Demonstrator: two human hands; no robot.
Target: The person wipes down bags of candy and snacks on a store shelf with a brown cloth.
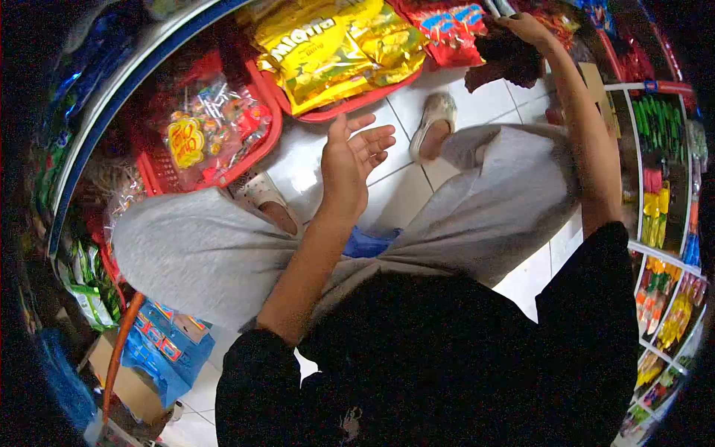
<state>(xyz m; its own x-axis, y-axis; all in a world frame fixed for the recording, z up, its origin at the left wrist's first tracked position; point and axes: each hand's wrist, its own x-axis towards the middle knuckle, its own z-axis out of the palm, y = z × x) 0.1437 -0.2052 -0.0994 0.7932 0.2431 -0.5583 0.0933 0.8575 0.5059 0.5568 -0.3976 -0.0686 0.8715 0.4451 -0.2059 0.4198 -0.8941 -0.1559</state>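
My left hand (351,160) is raised over the tiled floor, palm up, fingers apart, holding nothing. Just beyond it, a yellow candy bag (335,52) lies in a red basket (350,110). At the top right, the fingers of my right hand (523,28) are closed around a dark brown cloth (510,63) that hangs below them. A pale, shiny piece (503,7) shows at those fingertips, cut off by the frame edge. Red candy packs (450,30) lie just left of the cloth.
Another red basket (274,123) at the left holds a clear bag of lollipops (216,123). My feet stand on the white tiles between my spread knees. Shelves of colourful packets (655,201) line the right side. A blue bag (167,343) and a cardboard box (134,384) are at the lower left.
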